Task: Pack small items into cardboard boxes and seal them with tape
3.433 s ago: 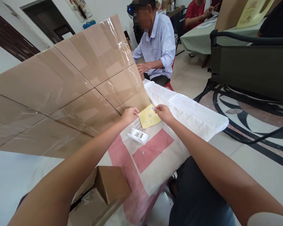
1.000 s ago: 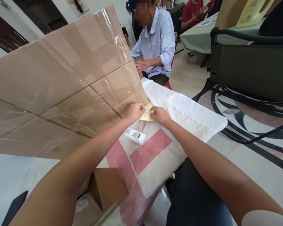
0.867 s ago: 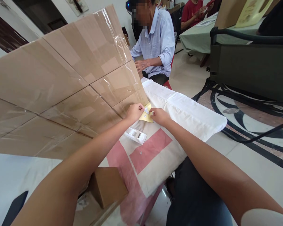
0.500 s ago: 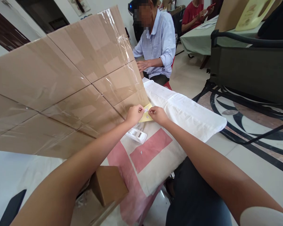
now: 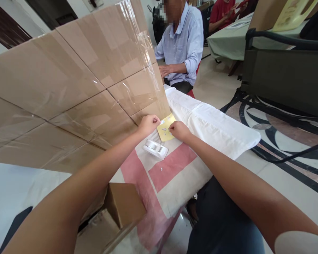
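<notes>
A yellow sheet [image 5: 162, 137] lies on the cloth-covered table, with several small whitish pieces scattered on it. My left hand [image 5: 149, 124] is closed in a pinch at the sheet's upper left edge, next to a small white piece [image 5: 162, 122]. Whether that piece is between its fingertips is too small to tell. Over the sheet's right side, my right hand [image 5: 179, 130] is also pinched, and its fingertips hide whatever they grip. A white tape dispenser [image 5: 155, 149] rests just in front of the sheet. One more small pale piece [image 5: 161, 169] lies on the red stripe of the cloth.
A tall taped cardboard panel [image 5: 95, 95] stands along the table's left side. An open cardboard box [image 5: 127, 203] is below my left forearm. Across the table sits a person in a light blue shirt [image 5: 184, 46]. A dark-framed chair [image 5: 286, 81] stands at the right.
My hands have moved apart, uncovering more of the yellow sheet and its small pieces. The camera view has shifted slightly.
</notes>
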A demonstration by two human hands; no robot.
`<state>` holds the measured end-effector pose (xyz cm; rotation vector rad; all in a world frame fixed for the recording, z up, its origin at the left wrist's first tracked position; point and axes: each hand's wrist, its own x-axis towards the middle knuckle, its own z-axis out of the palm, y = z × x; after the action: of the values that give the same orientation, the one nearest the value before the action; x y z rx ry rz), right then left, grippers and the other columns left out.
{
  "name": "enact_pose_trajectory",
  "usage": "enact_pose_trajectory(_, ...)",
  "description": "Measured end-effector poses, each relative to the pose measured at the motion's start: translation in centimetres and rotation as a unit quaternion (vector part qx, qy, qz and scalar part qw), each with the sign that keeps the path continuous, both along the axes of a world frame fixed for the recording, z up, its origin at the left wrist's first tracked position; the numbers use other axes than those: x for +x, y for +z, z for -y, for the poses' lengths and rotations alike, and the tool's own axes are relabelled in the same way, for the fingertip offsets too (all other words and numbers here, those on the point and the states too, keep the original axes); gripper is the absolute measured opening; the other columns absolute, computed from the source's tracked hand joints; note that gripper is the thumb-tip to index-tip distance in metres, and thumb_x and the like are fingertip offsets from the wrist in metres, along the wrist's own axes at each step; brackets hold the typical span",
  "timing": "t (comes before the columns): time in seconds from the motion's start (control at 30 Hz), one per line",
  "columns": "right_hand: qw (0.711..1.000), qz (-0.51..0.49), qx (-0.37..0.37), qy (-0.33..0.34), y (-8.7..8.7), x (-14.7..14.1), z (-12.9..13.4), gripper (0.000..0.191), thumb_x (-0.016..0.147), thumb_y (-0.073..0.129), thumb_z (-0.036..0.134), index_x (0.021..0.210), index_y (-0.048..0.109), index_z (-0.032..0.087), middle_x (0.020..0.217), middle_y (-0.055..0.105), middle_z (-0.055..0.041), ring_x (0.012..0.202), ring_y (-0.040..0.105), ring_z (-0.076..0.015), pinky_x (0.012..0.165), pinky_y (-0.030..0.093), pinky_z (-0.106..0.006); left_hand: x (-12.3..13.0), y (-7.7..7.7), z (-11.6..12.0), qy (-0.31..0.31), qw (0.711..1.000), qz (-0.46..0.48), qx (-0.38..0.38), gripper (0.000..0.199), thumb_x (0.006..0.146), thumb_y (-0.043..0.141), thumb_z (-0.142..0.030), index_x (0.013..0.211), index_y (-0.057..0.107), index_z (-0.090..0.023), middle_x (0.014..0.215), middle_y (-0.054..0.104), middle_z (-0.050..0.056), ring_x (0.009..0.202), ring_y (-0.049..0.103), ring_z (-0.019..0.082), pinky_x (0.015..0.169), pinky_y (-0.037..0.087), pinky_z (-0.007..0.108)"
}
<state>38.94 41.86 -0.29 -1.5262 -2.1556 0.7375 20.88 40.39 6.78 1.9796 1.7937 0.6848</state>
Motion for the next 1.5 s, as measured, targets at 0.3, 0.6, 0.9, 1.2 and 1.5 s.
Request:
enact_pose_trajectory(0.3,0.996,0.029,0.05,-0.069,1.0,-0.3,0.4,0.048,0.094,0.061,0.021,0.141,0.055,0.019,0.136,0.055,-0.0154,0.097,0.067,-0.0251,0.073,0.048,-0.032,0.5,0.4,0.7,-0.021,0.999,-0.024,0.004,0.009,0.084,0.064,-0.022,0.077,0.07,-0.019,0.082,0.076,0.003,0.078,0.068,0.017,0.072,0.05,0.026)
enact_pose_trajectory(0.6,0.968,-0.221,0.1,0.058,1.3,0.5,0.4,0.014,0.092,0.063,0.026,0.094,0.073,0.018,0.093,0.072,-0.0032,0.076,0.059,-0.015,0.073,0.043,-0.025,0.7,-0.2,1.4,-0.041,0.999,-0.022,0.015,0.006,0.086,0.065,-0.023,0.083,0.068,-0.02,0.086,0.075,0.002,0.077,0.065,0.015,0.071,0.047,0.026)
enact_pose_trajectory(0.9,0.97,-0.235,0.055,0.034,0.8,-0.6,0.7,0.017,0.092,0.053,0.017,0.084,0.068,0.018,0.083,0.074,-0.0029,0.068,0.061,-0.0147,0.066,0.043,-0.025,0.9,-1.5,1.3,-0.005,1.0,-0.025,-0.018,0.019,0.089,0.066,-0.037,0.082,0.068,-0.019,0.081,0.074,0.003,0.077,0.065,0.017,0.067,0.043,0.027)
enact_pose_trajectory(1.2,0.977,-0.199,0.057,-0.045,0.3,1.5,-0.8,0.016,0.092,0.053,0.018,0.082,0.065,0.017,0.086,0.071,-0.0095,0.072,0.059,-0.0194,0.066,0.038,-0.03,0.7,-1.9,2.1,0.01,0.994,-0.098,-0.046,0.021,0.086,0.065,-0.032,0.069,0.068,-0.019,0.069,0.07,0.003,0.064,0.06,0.018,0.058,0.036,0.028)
enact_pose_trajectory(1.5,0.909,-0.386,-0.15,0.04,1.7,-0.4,0.9,0.028,0.089,0.062,0.038,0.07,0.065,0.017,0.073,0.07,-0.005,0.055,0.044,-0.0108,0.052,0.033,-0.025,0.8,-0.1,3.4,-0.052,0.978,-0.189,0.07,0.028,0.096,0.052,-0.033,0.085,0.076,-0.023,0.082,0.073,0.005,0.079,0.064,0.021,0.063,0.034,0.032)
